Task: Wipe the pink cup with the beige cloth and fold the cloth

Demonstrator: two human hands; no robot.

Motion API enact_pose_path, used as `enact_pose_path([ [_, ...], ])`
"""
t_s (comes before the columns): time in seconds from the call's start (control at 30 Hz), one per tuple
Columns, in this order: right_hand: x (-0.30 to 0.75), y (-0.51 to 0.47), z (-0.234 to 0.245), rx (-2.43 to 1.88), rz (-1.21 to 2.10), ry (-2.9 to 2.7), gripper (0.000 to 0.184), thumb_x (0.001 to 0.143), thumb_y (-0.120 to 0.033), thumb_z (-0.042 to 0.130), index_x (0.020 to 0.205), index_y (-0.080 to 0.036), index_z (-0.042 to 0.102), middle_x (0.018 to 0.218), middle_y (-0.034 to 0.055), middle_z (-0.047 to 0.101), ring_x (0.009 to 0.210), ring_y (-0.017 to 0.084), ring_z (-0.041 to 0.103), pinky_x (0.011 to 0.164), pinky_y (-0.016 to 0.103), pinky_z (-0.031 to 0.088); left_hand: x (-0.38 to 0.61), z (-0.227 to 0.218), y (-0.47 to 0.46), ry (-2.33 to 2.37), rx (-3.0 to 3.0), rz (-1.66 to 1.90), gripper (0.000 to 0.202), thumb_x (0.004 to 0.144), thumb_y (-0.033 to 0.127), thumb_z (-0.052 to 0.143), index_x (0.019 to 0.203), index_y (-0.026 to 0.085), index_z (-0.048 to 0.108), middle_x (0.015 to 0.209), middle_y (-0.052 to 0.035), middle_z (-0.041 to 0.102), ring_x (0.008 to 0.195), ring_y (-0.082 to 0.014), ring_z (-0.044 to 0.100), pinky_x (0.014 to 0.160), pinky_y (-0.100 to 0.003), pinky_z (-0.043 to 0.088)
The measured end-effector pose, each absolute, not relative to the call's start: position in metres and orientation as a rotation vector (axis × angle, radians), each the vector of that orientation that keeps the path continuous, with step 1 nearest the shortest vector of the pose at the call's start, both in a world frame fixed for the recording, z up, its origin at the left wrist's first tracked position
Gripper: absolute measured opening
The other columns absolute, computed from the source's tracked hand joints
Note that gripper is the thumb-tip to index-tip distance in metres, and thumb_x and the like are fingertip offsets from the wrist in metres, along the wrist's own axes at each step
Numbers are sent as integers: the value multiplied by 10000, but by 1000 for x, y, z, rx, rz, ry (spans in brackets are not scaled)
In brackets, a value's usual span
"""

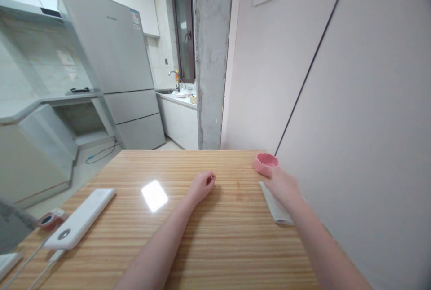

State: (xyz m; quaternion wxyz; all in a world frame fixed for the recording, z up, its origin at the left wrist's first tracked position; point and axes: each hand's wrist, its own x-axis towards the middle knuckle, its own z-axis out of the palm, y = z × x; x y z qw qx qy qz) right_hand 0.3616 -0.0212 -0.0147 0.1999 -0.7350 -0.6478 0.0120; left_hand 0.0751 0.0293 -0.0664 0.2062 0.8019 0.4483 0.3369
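Note:
My left hand rests on the wood-grain table, its fingers curled into a loose fist around a small hollow, with nothing visible in it. To the right, my right hand is blurred by motion, above a folded pale grey cloth. Its fingertips meet the near side of a pink ashtray with a notched rim, at the table's far right corner. Whether those fingers grip the ashtray or only touch it, I cannot tell. My hand and forearm cover part of the cloth.
A white power bank with cables lies on the left, beside a tape roll. Another white object sits at the lower left edge. The wall borders the table's right side. Beyond stand a fridge and a sink counter.

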Motion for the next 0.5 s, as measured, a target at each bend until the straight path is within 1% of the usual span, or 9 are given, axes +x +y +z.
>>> enact_pose_path([
  [0.07, 310, -7, -15, -1801, 208, -1886, 185, 764, -252, 546, 927, -182, 594, 798, 80, 637, 787, 231, 608, 724, 351, 433, 77, -67, 30, 1243, 2174, 938, 182, 832, 249, 465, 777, 164, 616, 642, 4, 582, 610, -120, 506, 592, -234, 374],
  [0.1, 286, 1, -18, -1658, 327, -1891, 212, 772, -252, 535, 967, -184, 582, 789, 57, 633, 754, 207, 598, 728, 345, 442, 77, -67, 31, 1243, 2149, 940, 177, 826, 245, 471, 778, 159, 618, 627, 8, 574, 593, -117, 498, 583, -232, 374],
  [0.17, 245, 17, -31, -1363, 487, -1819, 331, 760, -227, 545, 1090, -200, 558, 937, 57, 642, 835, 186, 593, 820, 358, 449, 78, -67, 32, 1240, 2119, 953, 164, 810, 223, 482, 791, 149, 626, 636, 1, 589, 598, -122, 509, 596, -238, 397],
  [0.2, 230, 24, -40, -1229, 580, -1778, 387, 756, -224, 553, 1142, -209, 543, 1045, 68, 631, 904, 182, 589, 865, 361, 449, 78, -67, 32, 1229, 2107, 972, 163, 803, 209, 485, 819, 144, 634, 678, -14, 618, 633, -131, 535, 626, -248, 420],
  [0.23, 219, 29, -49, -1121, 711, -1735, 398, 764, -230, 545, 1162, -216, 539, 1114, 70, 620, 962, 180, 587, 886, 358, 454, 78, -68, 33, 1216, 2093, 995, 175, 798, 195, 486, 858, 140, 641, 740, -34, 649, 684, -143, 565, 669, -261, 443],
  [0.27, 211, 34, -58, -1061, 850, -1680, 361, 782, -244, 524, 1140, -218, 558, 1126, 68, 628, 984, 180, 594, 892, 357, 463, 77, -69, 33, 1197, 2079, 1015, 196, 794, 182, 487, 902, 141, 645, 816, -53, 674, 749, -156, 591, 719, -277, 460],
  [0.33, 203, 38, -73, -1036, 975, -1593, 272, 796, -266, 505, 1037, -200, 613, 1072, 75, 658, 999, 193, 603, 924, 368, 460, 76, -71, 35, 1149, 2058, 1034, 242, 786, 157, 485, 966, 153, 646, 932, -70, 692, 859, -173, 615, 801, -301, 471],
  [0.4, 201, 38, -82, -1054, 974, -1566, 242, 774, -245, 517, 979, -191, 633, 1031, 77, 674, 995, 205, 608, 949, 382, 451, 74, -74, 36, 1121, 2063, 1013, 262, 763, 123, 482, 956, 160, 656, 951, -67, 698, 888, -179, 623, 826, -307, 475],
  [0.5, 202, 37, -87, -1078, 944, -1588, 274, 723, -165, 517, 969, -196, 633, 1012, 61, 679, 983, 203, 611, 956, 385, 451, 73, -77, 37, 1109, 2090, 970, 291, 730, 93, 480, 943, 157, 667, 959, -67, 702, 900, -183, 629, 836, -308, 479],
])
